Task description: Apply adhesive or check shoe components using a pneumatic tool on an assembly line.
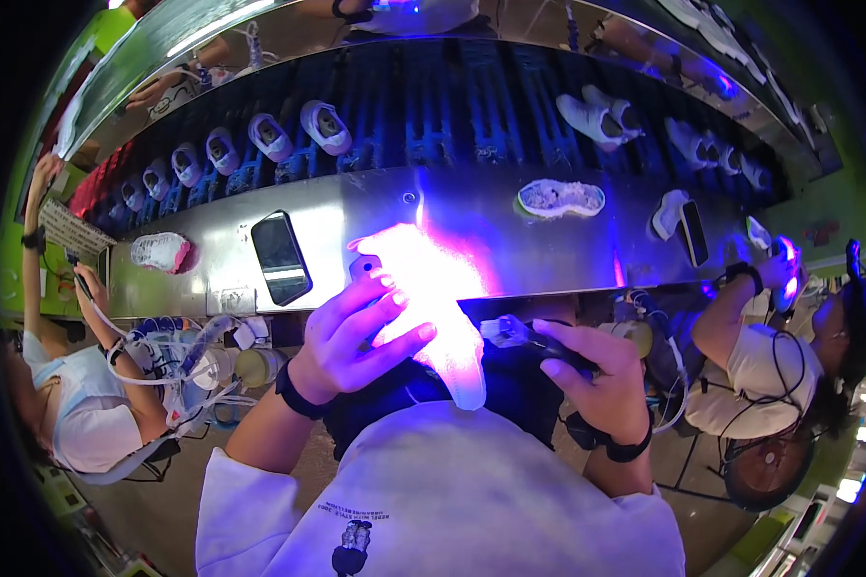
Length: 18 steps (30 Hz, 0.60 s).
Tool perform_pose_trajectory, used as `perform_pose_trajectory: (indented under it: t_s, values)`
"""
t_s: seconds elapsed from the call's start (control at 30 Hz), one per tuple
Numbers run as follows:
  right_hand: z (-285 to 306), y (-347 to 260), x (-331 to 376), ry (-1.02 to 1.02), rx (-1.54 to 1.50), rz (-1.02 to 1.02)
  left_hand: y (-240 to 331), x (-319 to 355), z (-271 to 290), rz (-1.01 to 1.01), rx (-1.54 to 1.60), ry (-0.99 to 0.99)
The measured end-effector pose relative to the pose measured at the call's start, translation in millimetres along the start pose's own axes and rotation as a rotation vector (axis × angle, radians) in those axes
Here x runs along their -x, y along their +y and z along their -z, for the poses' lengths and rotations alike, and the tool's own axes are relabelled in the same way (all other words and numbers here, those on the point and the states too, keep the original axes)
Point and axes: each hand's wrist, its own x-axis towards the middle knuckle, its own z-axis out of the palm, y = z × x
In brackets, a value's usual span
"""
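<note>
My left hand [342, 337] is closed on a shoe [452, 337], its fingers spread along one side. Strong violet-white light washes out most of the shoe, so its details and its far end are hard to make out. The shoe's narrow end points down toward my body. In my right hand [601, 385] is a brush [510, 332] with a dark handle. Its pale bristles are just right of the shoe; I cannot tell whether they touch it.
A metal bench [356, 197] lies ahead, holding a dark phone [281, 258], a pale sole with a pink end [161, 252] and another sole [561, 197]. Beyond runs a slatted conveyor [471, 106] carrying several shoes [326, 127]. Co-workers sit left [106, 423] and right [755, 380].
</note>
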Motion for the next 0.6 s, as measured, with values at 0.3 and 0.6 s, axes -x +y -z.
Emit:
perform_pose_trajectory:
  t_s: [0.3,0.6]
  values:
    - [14.6,9.9,1.8,-0.064,0.05,0.036,6.3,-9.3,-7.0,-0.14,-0.011,-0.035]
    - [15.4,71.8,23.6,-0.001,-0.098,-0.008,-10.0,-45.1,-37.5,-0.127,-0.012,-0.133]
